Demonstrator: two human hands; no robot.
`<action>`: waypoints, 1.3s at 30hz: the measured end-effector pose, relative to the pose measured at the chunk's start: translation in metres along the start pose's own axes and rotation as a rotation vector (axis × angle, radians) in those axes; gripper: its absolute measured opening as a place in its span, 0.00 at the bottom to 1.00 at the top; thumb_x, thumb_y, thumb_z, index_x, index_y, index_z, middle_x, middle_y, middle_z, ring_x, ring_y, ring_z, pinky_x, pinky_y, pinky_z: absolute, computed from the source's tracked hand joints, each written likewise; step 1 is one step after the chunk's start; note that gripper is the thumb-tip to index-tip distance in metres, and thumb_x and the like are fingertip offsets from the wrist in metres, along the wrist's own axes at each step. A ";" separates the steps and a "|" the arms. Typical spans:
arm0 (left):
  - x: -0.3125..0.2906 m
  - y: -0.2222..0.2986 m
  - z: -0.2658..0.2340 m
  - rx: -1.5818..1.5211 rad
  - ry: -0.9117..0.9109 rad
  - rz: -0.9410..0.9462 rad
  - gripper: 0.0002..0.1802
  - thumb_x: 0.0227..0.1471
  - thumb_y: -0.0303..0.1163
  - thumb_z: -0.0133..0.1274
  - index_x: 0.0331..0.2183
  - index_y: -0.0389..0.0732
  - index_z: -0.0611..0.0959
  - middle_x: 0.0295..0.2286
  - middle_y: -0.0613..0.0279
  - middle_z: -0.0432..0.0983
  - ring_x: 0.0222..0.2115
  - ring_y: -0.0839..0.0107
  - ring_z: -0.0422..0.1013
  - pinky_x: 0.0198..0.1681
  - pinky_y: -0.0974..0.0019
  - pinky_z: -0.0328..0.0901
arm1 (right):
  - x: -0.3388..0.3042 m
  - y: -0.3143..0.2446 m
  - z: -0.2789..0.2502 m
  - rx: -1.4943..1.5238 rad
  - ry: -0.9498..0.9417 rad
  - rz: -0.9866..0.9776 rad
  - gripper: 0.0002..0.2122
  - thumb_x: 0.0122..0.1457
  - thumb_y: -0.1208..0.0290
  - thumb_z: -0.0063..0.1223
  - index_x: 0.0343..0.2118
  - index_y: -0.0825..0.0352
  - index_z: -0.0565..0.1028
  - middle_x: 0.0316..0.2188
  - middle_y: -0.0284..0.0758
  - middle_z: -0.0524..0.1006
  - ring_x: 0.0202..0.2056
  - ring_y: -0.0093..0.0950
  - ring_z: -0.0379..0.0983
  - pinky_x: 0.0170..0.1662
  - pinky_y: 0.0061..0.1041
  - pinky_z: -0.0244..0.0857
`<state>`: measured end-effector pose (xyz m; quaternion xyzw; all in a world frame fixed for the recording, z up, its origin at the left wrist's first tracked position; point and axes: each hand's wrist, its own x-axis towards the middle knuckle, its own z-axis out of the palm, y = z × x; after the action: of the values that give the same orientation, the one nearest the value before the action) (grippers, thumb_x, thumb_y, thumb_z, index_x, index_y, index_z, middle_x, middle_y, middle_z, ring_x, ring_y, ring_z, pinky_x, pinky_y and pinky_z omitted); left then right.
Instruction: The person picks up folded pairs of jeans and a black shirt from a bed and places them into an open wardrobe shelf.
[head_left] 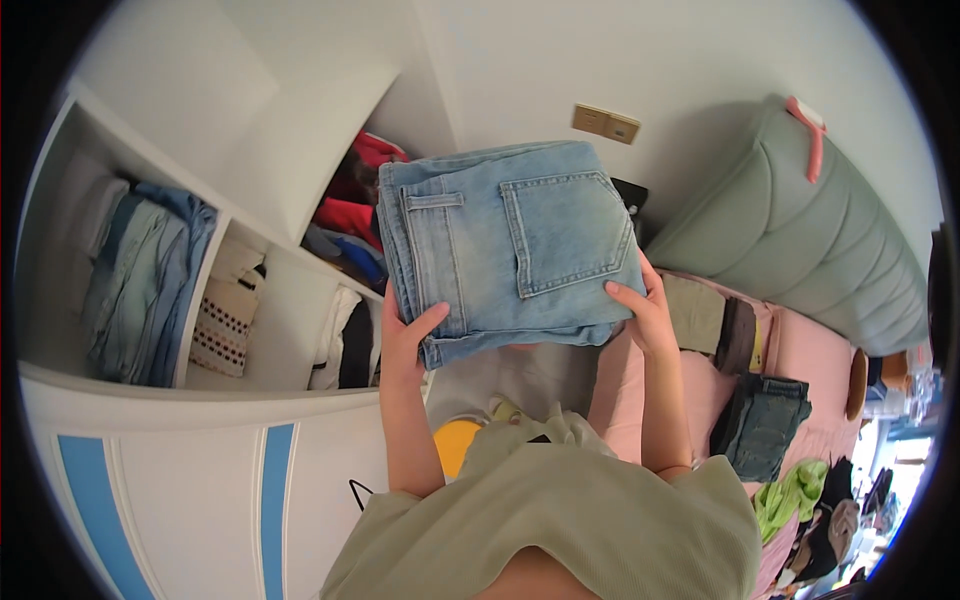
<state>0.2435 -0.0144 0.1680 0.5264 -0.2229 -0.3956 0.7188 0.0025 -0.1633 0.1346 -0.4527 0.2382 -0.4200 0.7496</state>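
Observation:
A folded stack of light blue jeans [480, 250] is held up in front of me between both hands, its top pair showing a back pocket and a belt loop. My left hand [405, 325] grips the near left corner at the waistband, thumb on top. At the near right edge, my right hand [648, 308] clasps the folded denim, its thumb lying near the pocket. The other fingers of both hands are mostly hidden beneath the stack.
At left stands a white wardrobe [230, 390] whose compartments hold folded jeans [150, 280], a patterned knit [228, 325] and red clothes [350, 215]. On the right, a pink bed [800, 350] with a grey-green headboard [790, 210] bears folded dark jeans [765, 425] and a bright green garment [790, 498].

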 end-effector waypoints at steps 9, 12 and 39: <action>-0.022 0.051 -0.052 0.015 0.165 0.129 0.37 0.35 0.17 0.56 0.51 0.35 0.64 0.44 0.57 0.68 0.44 0.67 0.67 0.47 0.68 0.62 | 0.040 0.027 0.071 0.047 -0.177 0.067 0.28 0.47 0.81 0.53 0.54 0.72 0.62 0.47 0.35 0.70 0.48 0.24 0.65 0.53 0.23 0.54; -0.032 0.059 -0.058 0.012 0.272 0.154 0.36 0.35 0.16 0.55 0.50 0.35 0.66 0.43 0.57 0.70 0.43 0.67 0.67 0.46 0.68 0.62 | 0.054 0.029 0.087 0.033 -0.256 0.092 0.28 0.47 0.81 0.53 0.54 0.72 0.62 0.46 0.35 0.70 0.48 0.24 0.65 0.52 0.23 0.55; -0.087 0.078 0.005 0.018 0.893 0.646 0.51 0.25 0.16 0.54 0.57 0.32 0.55 0.49 0.55 0.63 0.50 0.64 0.61 0.54 0.68 0.53 | 0.178 0.031 0.198 0.117 -0.978 0.314 0.30 0.46 0.80 0.55 0.55 0.73 0.60 0.49 0.37 0.69 0.50 0.26 0.64 0.54 0.24 0.54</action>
<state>0.2146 0.0632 0.2514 0.5541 -0.0500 0.1086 0.8239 0.2562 -0.2121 0.2061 -0.5123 -0.0989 -0.0542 0.8513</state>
